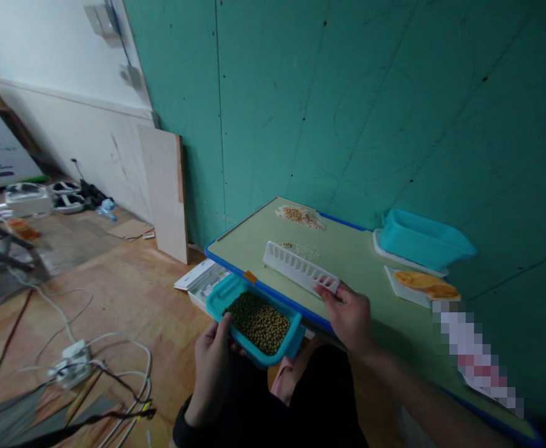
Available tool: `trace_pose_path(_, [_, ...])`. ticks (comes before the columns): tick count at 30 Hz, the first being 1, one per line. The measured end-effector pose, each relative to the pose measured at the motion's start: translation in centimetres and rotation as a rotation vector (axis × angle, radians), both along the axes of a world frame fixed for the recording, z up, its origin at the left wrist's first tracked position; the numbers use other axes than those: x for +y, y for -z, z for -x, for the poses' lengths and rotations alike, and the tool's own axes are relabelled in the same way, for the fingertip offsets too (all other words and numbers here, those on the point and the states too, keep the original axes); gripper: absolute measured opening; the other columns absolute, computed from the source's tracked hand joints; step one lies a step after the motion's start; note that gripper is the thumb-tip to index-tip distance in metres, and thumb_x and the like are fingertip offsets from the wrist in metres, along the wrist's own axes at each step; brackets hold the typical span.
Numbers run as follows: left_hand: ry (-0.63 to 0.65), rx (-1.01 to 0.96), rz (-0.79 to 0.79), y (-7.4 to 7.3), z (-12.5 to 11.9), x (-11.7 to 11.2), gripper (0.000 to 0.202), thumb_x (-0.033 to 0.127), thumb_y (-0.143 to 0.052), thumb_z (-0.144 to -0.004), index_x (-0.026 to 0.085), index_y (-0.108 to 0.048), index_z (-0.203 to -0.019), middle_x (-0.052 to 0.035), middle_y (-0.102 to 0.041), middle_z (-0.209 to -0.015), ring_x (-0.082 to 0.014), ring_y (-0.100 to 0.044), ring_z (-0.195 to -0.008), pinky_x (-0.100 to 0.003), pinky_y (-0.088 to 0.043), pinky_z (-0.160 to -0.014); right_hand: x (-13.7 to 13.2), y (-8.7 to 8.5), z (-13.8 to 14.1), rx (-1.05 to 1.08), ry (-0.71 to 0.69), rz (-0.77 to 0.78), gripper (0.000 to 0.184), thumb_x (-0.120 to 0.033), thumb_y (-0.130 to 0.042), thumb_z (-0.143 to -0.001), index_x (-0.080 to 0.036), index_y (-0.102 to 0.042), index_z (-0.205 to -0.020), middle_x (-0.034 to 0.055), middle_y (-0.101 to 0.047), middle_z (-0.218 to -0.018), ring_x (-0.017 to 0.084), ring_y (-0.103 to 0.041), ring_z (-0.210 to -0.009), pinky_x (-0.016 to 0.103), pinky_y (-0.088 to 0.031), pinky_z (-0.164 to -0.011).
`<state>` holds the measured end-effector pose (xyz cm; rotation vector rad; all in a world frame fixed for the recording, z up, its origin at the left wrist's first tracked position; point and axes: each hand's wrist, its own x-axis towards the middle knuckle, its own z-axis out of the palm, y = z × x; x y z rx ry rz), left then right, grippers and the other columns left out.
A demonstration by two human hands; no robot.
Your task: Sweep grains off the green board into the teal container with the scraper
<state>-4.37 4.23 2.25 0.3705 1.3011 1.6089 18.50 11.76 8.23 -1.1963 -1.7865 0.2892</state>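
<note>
My left hand (214, 354) grips the near side of a turquoise plastic container (296, 333), thumb over the rim. Inside lie dark green beans (247, 310) on the left and tan soybeans (268, 330) on the right. The container is held at the table's front edge, above my lap. My right hand (347, 311) pinches the right end of a long white slotted plastic rack (296, 267), which is over the table. Behind the rack is a small scatter of pale grains (303, 250) with a few beans. Farther back lies a larger pile of soybeans and pale grains (298, 216).
The pale green table (245, 242) has a blue edge and stands against a green wall. At its right are a turquoise bin (422, 239) on a white lid and a yellow cloth (426, 285). A white box (203, 280) sits below left. Cables and a power strip (72, 361) lie on the floor.
</note>
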Motion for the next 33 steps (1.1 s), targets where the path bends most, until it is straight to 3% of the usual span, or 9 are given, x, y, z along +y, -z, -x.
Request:
trace_pose_path(4, [-0.009,0.073,-0.072,-0.2,0.8,0.3,0.040,0.052,-0.075,-0.069,0.019,-0.057,-0.058,0.0061,-0.050,-0.042,-0.0100,-0.048,-0.039,-0.020,-0.038,-0.040,1.5,0.0,0.4,-0.020,-0.030,0.030,0.023,-0.041,-0.059,-0.090,-0.025,-0.074,-0.095,0.0069,-0.077,-0.093,0.026,-0.073,-0.083,0.031,-0.056,-0.074])
trace_pose_path(9, [-0.035,0.177,-0.052,-1.4,1.8,0.3,0.038,0.048,-0.072,-0.073,0.018,-0.056,-0.056,0.0048,-0.051,-0.043,-0.0101,-0.046,-0.039,-0.021,-0.034,-0.039,-0.3,-0.3,0.1,-0.018,-0.110,0.048,0.019,-0.039,-0.062,-0.088,-0.025,-0.074,-0.088,0.0039,-0.077,-0.084,0.023,-0.073,-0.075,0.028,-0.055,-0.069])
trace_pose_path(12, [-0.049,0.211,-0.008,-2.0,2.0,0.1,0.037,0.047,-0.071,-0.073,0.018,-0.057,-0.056,0.0042,-0.051,-0.042,-0.0095,-0.044,-0.038,-0.020,-0.030,-0.036,0.3,-1.2,-0.3,0.009,-0.060,0.042,0.021,-0.042,-0.063,-0.087,-0.024,-0.074,-0.088,0.0044,-0.077,-0.084,0.023,-0.073,-0.075,0.028,-0.054,-0.068])
trace_pose_path(17, [0.037,0.084,-0.043,-0.6,1.5,0.0,0.039,0.050,-0.075,-0.071,0.018,-0.057,-0.056,0.0047,-0.053,-0.043,-0.0101,-0.050,-0.041,-0.020,-0.041,-0.043,7.8,-1.9,-1.7,0.119,0.144,-0.011,0.035,-0.048,-0.063,-0.082,-0.016,-0.073,-0.091,0.0102,-0.077,-0.086,0.027,-0.072,-0.079,0.033,-0.053,-0.071])
trace_pose_path(21, [0.047,-0.032,-0.065,0.9,0.8,-0.1,0.040,0.052,-0.081,-0.064,0.018,-0.059,-0.061,0.0060,-0.053,-0.043,-0.0095,-0.052,-0.040,-0.019,-0.041,-0.042,13.0,-0.7,-2.5,0.196,0.142,0.027,0.037,-0.048,-0.065,-0.078,-0.014,-0.073,-0.091,0.0126,-0.076,-0.088,0.026,-0.071,-0.078,0.033,-0.053,-0.069])
trace_pose_path(26, [0.079,-0.059,-0.047,1.4,0.6,-0.3,0.040,0.052,-0.080,-0.066,0.017,-0.062,-0.069,0.0048,-0.056,-0.046,-0.0105,-0.054,-0.039,-0.019,-0.040,-0.039,13.8,0.7,-2.3,0.227,0.125,0.105,0.029,-0.043,-0.070,-0.072,-0.017,-0.073,-0.085,0.0103,-0.077,-0.084,0.025,-0.071,-0.076,0.031,-0.053,-0.065])
trace_pose_path(33, [0.081,-0.035,-0.056,1.8,0.7,-0.3,0.040,0.052,-0.080,-0.067,0.016,-0.061,-0.064,0.0045,-0.056,-0.046,-0.0109,-0.057,-0.043,-0.020,-0.045,-0.044,13.3,0.8,-1.5,0.321,0.054,0.183,0.036,-0.048,-0.070,-0.068,-0.015,-0.071,-0.082,0.0096,-0.075,-0.079,0.024,-0.069,-0.069,0.032,-0.053,-0.063])
